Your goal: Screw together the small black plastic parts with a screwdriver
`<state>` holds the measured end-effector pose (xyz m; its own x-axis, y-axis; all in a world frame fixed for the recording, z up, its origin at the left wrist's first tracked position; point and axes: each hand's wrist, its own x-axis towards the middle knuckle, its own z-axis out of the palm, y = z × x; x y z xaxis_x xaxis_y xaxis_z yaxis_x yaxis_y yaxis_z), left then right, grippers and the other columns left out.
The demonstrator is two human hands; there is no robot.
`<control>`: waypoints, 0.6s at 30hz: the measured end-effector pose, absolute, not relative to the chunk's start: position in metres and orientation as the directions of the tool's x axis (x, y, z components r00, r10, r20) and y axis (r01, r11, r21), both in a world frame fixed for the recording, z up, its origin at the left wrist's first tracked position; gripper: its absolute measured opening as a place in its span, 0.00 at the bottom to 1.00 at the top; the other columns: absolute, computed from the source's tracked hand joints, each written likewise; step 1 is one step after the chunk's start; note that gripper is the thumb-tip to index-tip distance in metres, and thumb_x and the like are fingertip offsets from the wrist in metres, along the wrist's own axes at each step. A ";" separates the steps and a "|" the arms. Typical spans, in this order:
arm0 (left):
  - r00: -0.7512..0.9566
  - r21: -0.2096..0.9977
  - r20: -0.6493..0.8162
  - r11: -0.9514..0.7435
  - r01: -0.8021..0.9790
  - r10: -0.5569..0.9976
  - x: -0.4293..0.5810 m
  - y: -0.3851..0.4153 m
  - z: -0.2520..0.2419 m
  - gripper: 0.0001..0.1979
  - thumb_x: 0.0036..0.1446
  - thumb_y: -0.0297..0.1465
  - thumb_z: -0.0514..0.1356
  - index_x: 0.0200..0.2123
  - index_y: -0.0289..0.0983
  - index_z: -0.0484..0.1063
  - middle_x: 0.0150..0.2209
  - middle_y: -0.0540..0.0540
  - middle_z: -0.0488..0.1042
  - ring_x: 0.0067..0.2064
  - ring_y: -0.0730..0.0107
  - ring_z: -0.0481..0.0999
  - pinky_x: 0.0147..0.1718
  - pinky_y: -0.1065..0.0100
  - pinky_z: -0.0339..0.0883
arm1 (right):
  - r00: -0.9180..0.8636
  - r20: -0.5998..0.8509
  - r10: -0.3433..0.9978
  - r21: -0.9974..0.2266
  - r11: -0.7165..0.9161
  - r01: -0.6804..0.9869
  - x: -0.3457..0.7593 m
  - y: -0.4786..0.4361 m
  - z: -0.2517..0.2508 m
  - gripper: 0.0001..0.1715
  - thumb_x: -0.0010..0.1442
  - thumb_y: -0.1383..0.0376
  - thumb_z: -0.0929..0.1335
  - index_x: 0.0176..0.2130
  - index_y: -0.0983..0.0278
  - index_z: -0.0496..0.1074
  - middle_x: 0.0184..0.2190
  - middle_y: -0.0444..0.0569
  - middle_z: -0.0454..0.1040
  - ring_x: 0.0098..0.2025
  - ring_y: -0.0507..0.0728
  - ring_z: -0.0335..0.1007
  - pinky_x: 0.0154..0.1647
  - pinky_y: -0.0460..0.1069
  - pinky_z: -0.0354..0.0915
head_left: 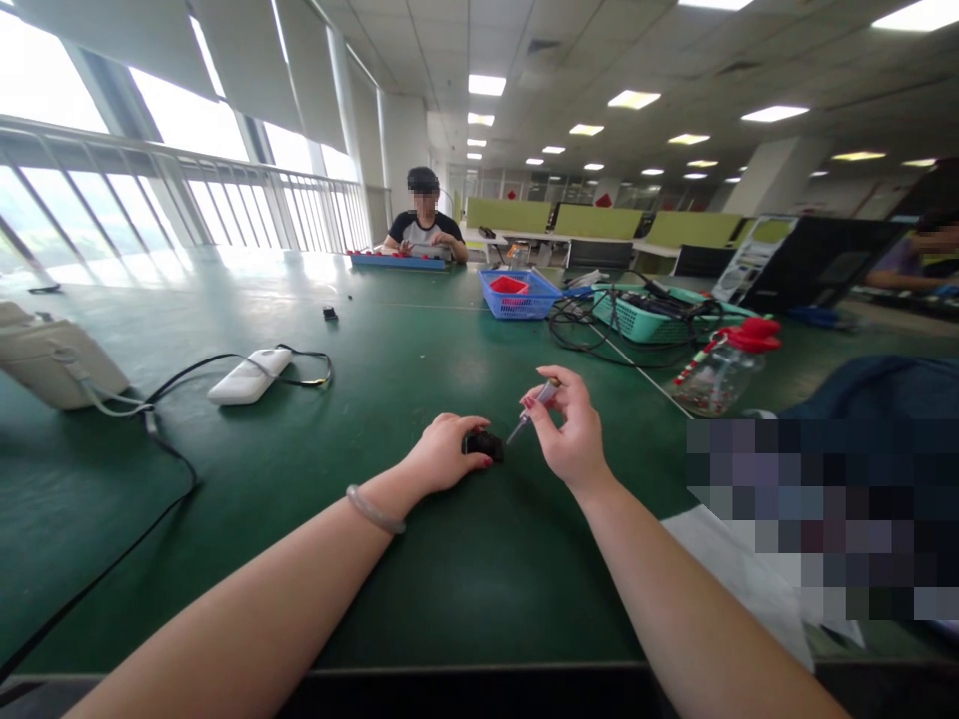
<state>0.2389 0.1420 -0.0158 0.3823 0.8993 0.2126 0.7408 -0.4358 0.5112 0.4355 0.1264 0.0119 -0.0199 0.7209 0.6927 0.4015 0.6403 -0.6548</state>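
My left hand [444,454] rests on the green table [420,589] with its fingers closed on a small black part [485,445], holding it down. A bracelet circles that wrist. My right hand [570,431] pinches a small screwdriver [530,411] between thumb and fingers. The tool slants down to the left, and its tip is close to the black part.
A white power bank [249,376] with a black cable lies at the left, next to a beige device [52,358]. Behind stand a blue basket [518,294], a teal basket of cables [651,318] and a red-lidded bottle [723,369]. One person sits at the far end, another at the right.
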 end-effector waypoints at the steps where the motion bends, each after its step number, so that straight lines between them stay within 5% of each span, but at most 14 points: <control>1: 0.382 0.509 0.214 -0.436 0.742 0.899 0.238 0.142 -0.016 0.26 0.50 0.38 0.67 0.54 0.42 0.73 0.49 0.44 0.77 0.55 0.53 0.70 0.58 0.56 0.63 | -0.018 0.701 0.713 -0.659 0.657 0.366 0.434 0.125 0.013 0.19 0.62 0.60 0.67 0.53 0.56 0.62 0.37 0.47 0.76 0.35 0.57 0.75 0.42 0.54 0.71; 18: 0.385 0.522 0.231 -0.447 0.726 0.894 0.236 0.145 -0.022 0.20 0.51 0.37 0.65 0.49 0.45 0.76 0.44 0.46 0.78 0.51 0.57 0.72 0.55 0.58 0.65 | -0.087 0.765 0.638 -0.561 0.726 0.396 0.426 0.119 0.014 0.16 0.63 0.64 0.66 0.51 0.54 0.62 0.38 0.46 0.76 0.39 0.57 0.75 0.46 0.56 0.71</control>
<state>0.2357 0.1449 -0.0218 0.3846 0.8938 0.2306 0.7262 -0.4472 0.5222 0.4257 0.1194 0.0135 -0.0868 0.6384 0.7648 0.3963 0.7264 -0.5614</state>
